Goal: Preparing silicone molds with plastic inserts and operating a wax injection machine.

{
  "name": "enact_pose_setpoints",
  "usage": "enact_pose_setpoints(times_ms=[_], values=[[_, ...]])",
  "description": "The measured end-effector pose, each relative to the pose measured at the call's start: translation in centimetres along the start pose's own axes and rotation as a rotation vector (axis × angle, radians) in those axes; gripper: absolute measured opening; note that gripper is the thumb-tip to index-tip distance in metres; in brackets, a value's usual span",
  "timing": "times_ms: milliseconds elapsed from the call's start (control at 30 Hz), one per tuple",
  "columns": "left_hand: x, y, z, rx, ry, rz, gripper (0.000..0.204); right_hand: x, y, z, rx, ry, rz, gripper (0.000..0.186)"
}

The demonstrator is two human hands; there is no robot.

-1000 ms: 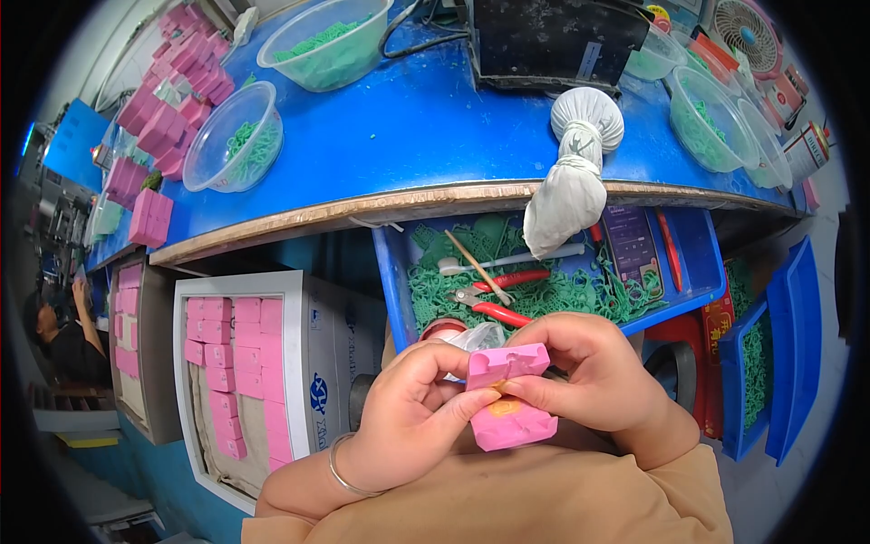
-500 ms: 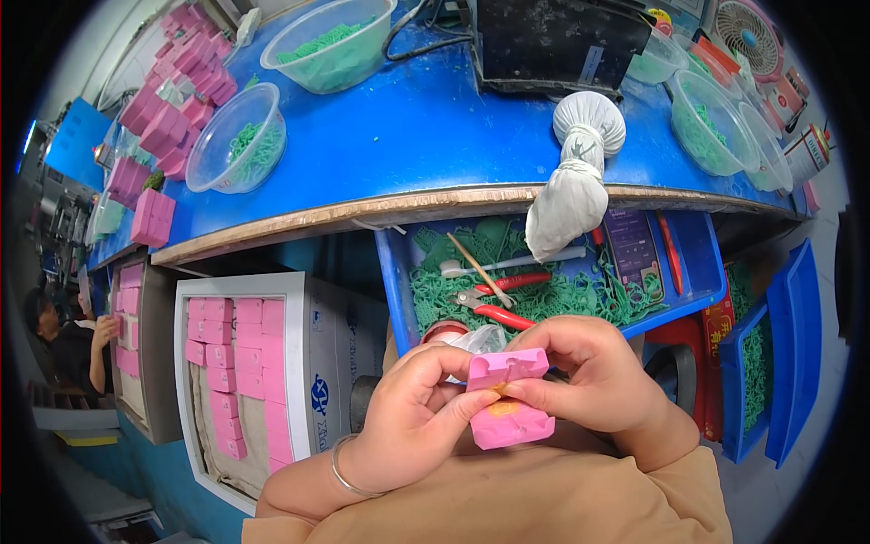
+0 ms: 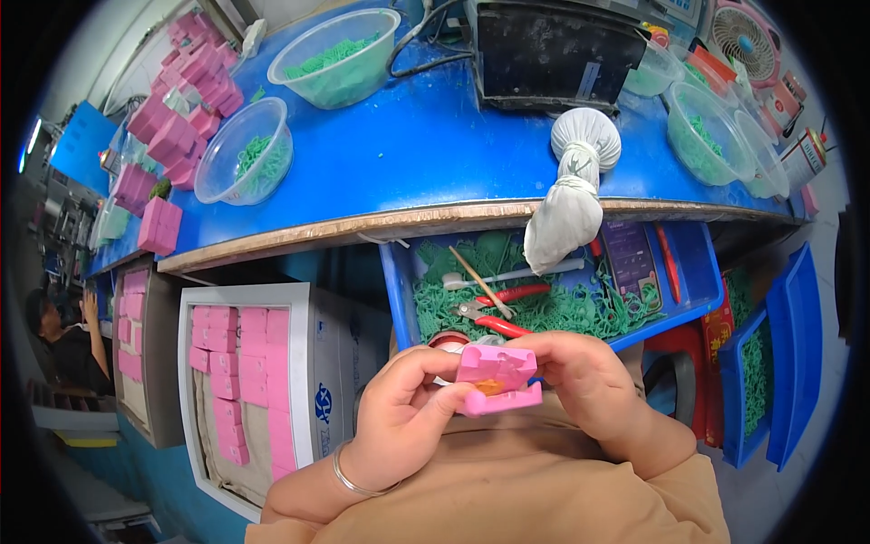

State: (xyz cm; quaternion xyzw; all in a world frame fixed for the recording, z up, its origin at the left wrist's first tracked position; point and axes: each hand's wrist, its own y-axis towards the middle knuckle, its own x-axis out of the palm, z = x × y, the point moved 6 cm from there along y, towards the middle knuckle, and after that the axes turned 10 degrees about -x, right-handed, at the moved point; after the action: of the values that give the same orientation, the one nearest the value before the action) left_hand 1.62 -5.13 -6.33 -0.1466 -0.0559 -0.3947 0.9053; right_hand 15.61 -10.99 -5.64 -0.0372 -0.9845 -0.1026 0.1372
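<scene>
Both hands pinched on one pink mould block (image 3: 497, 376), held just above the lap and below the open blue drawer (image 3: 553, 290). Left hand (image 3: 399, 422): thumb pressing the block's near left edge, fingers curled over its top left corner, clamped. Right hand (image 3: 589, 385): fingers wrapped round the right end, also clamped; thumb mostly hidden behind the block. The block looks to be two halves, the upper one lifted or slid slightly back, with an orange-yellow patch showing at the seam; cannot tell what that patch is. A thin bangle (image 3: 358, 476) sits on the left wrist. Outward: the drawer holds a bed of green pieces, red-handled pliers (image 3: 498, 308), a wooden stick and a phone. A white cloth bundle (image 3: 573, 195) hangs over the blue bench (image 3: 426, 154) edge into the drawer. On the bench, clear bowls of green pieces (image 3: 245, 163) and stacks of pink blocks. A white carton (image 3: 263, 381) of more pink blocks stands at the person's left. Another person sits at far left, well apart. Risk, as judged: grip is at the ends only, so if the halves part suddenly one could slip and drop to the lap or floor; a thumb pressing near the seam could smear or knock out whatever sits inside.
</scene>
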Motion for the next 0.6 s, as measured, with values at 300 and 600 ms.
enact_pose_setpoints(times_ms=[300,600], values=[[0.4,0.4,2.8,0.269,0.389,0.091,0.031,0.9,0.5,-3.0,-0.473,-0.71,-0.12,0.031],[1.3,-0.2,5.6,0.595,0.794,0.029,0.052,0.2,0.7,-1.2,-0.15,-0.259,-0.018,0.025]])
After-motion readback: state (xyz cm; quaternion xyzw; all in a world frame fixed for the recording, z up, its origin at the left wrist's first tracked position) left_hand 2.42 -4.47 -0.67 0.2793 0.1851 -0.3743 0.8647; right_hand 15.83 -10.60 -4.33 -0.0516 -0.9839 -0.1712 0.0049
